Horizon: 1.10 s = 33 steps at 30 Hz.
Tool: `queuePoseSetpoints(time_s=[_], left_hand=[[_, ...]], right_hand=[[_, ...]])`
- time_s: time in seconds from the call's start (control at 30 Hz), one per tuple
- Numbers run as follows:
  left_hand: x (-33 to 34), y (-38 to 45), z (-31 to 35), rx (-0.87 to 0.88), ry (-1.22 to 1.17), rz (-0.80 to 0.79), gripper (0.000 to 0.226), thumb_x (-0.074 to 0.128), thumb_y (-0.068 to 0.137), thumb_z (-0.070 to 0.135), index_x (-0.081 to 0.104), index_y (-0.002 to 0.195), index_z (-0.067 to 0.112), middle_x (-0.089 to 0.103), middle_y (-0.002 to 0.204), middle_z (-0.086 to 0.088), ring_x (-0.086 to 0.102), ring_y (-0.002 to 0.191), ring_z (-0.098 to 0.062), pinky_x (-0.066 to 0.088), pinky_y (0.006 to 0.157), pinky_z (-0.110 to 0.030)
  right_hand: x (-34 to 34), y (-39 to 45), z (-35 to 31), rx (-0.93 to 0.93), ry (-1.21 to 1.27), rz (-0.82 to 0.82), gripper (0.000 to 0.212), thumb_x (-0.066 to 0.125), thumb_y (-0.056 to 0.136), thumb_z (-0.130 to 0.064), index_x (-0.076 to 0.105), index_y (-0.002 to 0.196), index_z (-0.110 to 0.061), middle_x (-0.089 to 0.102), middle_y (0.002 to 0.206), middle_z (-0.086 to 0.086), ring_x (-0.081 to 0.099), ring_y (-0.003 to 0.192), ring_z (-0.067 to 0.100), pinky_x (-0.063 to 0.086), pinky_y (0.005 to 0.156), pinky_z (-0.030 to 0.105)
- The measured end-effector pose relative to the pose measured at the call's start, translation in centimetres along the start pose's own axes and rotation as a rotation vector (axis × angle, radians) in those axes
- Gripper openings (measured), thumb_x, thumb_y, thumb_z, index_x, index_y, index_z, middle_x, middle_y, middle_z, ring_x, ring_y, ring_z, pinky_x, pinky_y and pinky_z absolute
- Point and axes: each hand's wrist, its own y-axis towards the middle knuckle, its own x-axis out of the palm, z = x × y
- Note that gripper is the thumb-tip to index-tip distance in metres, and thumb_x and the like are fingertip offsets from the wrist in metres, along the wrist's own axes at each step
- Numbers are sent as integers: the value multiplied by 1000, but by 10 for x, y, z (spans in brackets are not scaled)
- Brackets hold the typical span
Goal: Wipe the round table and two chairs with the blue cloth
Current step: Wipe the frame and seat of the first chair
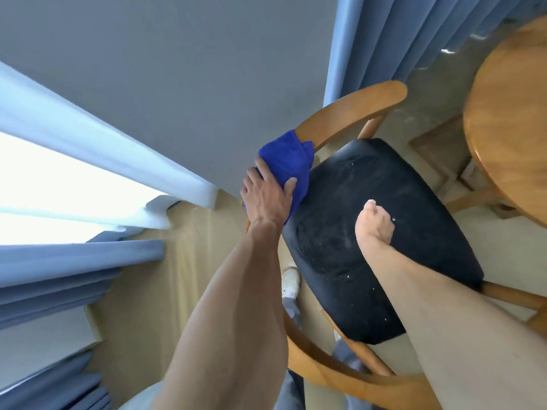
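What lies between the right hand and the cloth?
Head view: only bare black seat, flecked with white specks, separates the right hand from the cloth.

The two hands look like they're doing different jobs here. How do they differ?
The left hand is wrapped round the blue cloth, pressing it onto the chair's wooden armrest; the right hand holds nothing. The left hand's fingers spread over the cloth, while the right hand's curl into a loose fist. The left works at the chair's edge; the right is above the black seat. Both arms are bare.
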Motion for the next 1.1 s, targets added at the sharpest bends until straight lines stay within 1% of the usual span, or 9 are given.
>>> queuePoseSetpoints(time_s=[0.13,0.3,0.4,0.57,0.7,0.83,0.9,0.97,1.1], left_hand=[[5,31,17,171,125,42,90,45,88,68,20,150,8,46,131,-14,48,114,-32,41,96,-44],[7,58,51,267,213,60,91,37,88,70,21,150,7,45,133,-16,46,115,-33,38,97,-45],[10,76,88,331,256,58,91,36,88,71,20,151,8,43,137,-18,43,120,-35,35,101,-46],[24,106,169,474,277,60,89,35,89,72,16,154,14,40,142,-17,38,128,-35,29,108,-49],[35,119,225,580,285,82,86,35,89,71,18,154,19,43,138,-13,41,125,-33,30,106,-48],[40,127,273,559,225,-2,78,41,84,68,31,148,24,49,131,-9,45,120,-32,33,101,-46],[41,136,287,553,190,-38,68,43,83,68,44,137,27,55,123,-7,48,116,-31,34,91,-43],[40,143,290,554,161,-63,58,43,82,67,54,122,28,60,111,-4,53,108,-29,31,78,-40],[35,152,291,513,116,-97,49,42,80,67,61,106,30,54,86,7,49,85,-22,31,70,-36]], right_hand=[[-2,19,-15,98,55,73,52,26,103,-38,64,118,-6,62,126,15,53,118,35,37,97,42],[0,32,-31,121,147,113,53,25,104,-38,64,116,-5,63,125,15,53,119,34,38,97,42],[-6,45,-31,127,187,114,54,24,105,-38,64,115,-4,64,123,15,54,118,34,38,97,42],[-31,81,-17,123,173,156,54,23,105,-37,64,112,-2,64,121,16,55,114,35,38,88,39],[-50,118,-7,166,192,175,52,26,105,-37,64,113,-3,65,118,18,58,110,38,43,91,39],[-67,140,5,202,195,180,48,30,104,-38,64,112,-4,66,112,18,59,105,38,38,78,34],[-74,149,8,205,196,183,48,31,104,-37,64,113,-4,66,114,18,59,105,39,35,77,33],[-78,155,9,208,189,189,48,31,104,-37,64,115,-4,66,116,19,59,107,39,35,77,33],[-79,154,8,216,177,168,48,32,104,-38,65,112,-4,66,114,20,59,105,40,36,77,34]])
